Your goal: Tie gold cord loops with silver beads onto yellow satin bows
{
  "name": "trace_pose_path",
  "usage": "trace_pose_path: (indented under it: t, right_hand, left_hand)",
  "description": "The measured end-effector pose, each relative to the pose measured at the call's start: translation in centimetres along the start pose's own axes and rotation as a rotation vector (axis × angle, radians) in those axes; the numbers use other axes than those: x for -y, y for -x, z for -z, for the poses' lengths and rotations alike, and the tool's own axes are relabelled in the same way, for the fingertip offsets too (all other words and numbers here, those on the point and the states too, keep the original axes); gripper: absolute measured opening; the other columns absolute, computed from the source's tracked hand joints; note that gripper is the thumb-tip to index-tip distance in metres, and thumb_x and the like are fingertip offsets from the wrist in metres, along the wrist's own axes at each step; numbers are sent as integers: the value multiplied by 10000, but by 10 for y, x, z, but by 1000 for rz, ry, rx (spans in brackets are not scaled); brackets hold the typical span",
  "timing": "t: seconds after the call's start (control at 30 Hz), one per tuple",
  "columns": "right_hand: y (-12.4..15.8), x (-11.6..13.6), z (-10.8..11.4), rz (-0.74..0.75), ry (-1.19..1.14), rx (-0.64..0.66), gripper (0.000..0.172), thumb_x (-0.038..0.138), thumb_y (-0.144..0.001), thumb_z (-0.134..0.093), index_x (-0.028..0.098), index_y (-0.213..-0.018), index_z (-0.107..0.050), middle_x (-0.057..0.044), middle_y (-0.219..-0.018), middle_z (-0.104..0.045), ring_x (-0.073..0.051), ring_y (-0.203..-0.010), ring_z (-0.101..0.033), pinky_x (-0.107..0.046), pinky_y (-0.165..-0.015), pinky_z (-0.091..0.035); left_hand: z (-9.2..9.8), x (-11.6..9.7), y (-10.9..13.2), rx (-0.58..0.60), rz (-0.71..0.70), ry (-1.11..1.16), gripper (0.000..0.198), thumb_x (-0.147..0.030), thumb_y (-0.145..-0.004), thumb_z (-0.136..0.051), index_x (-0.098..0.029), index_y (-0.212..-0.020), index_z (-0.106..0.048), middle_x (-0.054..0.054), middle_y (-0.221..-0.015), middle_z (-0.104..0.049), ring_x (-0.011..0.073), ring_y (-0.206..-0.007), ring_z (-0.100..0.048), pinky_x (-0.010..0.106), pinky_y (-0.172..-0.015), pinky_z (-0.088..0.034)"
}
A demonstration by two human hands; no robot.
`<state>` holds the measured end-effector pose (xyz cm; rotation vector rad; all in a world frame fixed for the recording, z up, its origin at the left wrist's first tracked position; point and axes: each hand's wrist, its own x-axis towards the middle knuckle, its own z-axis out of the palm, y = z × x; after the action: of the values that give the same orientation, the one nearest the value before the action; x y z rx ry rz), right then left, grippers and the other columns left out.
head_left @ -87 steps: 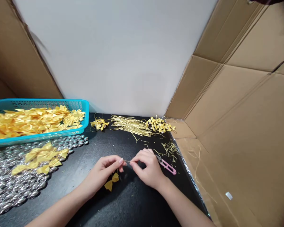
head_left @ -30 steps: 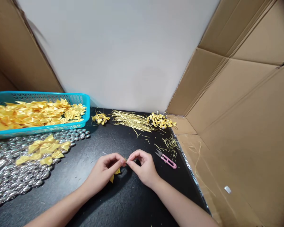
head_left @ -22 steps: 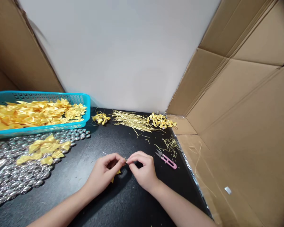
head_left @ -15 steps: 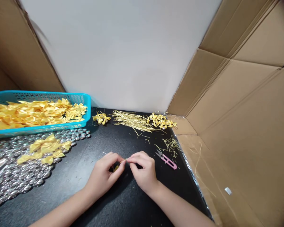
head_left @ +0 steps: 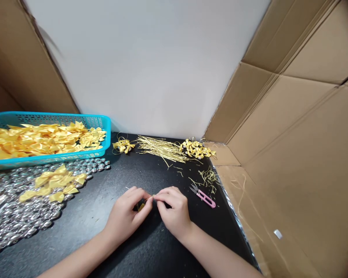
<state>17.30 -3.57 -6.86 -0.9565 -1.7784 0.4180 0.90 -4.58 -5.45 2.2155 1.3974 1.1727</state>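
Black table [head_left: 150, 251], cardboard walls. Left hand [head_left: 127, 216] pinches yellow bow [head_left: 141, 206], mostly hidden; right hand [head_left: 174, 214] pinches gold wire [head_left: 154, 195] at bow. Risk: thin wire slips from fingertips, bow loosens. Thread snips [head_left: 203, 196] near right hand: snag hazard.

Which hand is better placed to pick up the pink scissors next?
The right hand, probably: the pink scissors lie just to its right on the black table, nothing between. The left hand is farther away and its grip holds the small yellow bow.
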Motion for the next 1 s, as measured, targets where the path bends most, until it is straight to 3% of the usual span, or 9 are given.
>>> trace_pose_path:
  t: [0.3,0.47,0.67,1.0]
  right_hand:
    - [4,-1,-6,6,81,47,297,103,-889,-529,233,-912,-795,-66,-756,-700,-193,-716,-624,-334,-704,-497]
    - [2,2,-5,-167,-150,33,293,111,-866,-569,259,-976,-797,-52,-779,-705,-171,-718,-645,-287,-676,-511]
    - [0,-1,-8,-350,-381,-27,218,133,-800,-664,248,-912,-811,-43,-784,-714,-171,-733,-664,-278,-680,-523]
    - [1,-13,-14,-544,-655,-5,134,232,-734,-732,243,-836,-819,-34,-784,-689,-147,-673,-620,-254,-587,-501]
  left_hand:
    - [-2,0,-1,-14,23,10,228,-270,-858,-550,-189,-659,-626,-2,-589,-620,159,-587,-553,247,-585,-420]
    - [-4,-2,-1,7,176,119,248,-315,-839,-563,-187,-649,-659,-9,-556,-594,149,-533,-503,244,-537,-385]
    - [-7,1,-4,117,459,474,314,-422,-822,-580,-163,-666,-668,6,-586,-619,148,-547,-524,233,-529,-407]
    - [-8,1,-5,133,457,533,317,-428,-815,-600,-159,-669,-683,13,-603,-638,151,-569,-537,234,-546,-420]
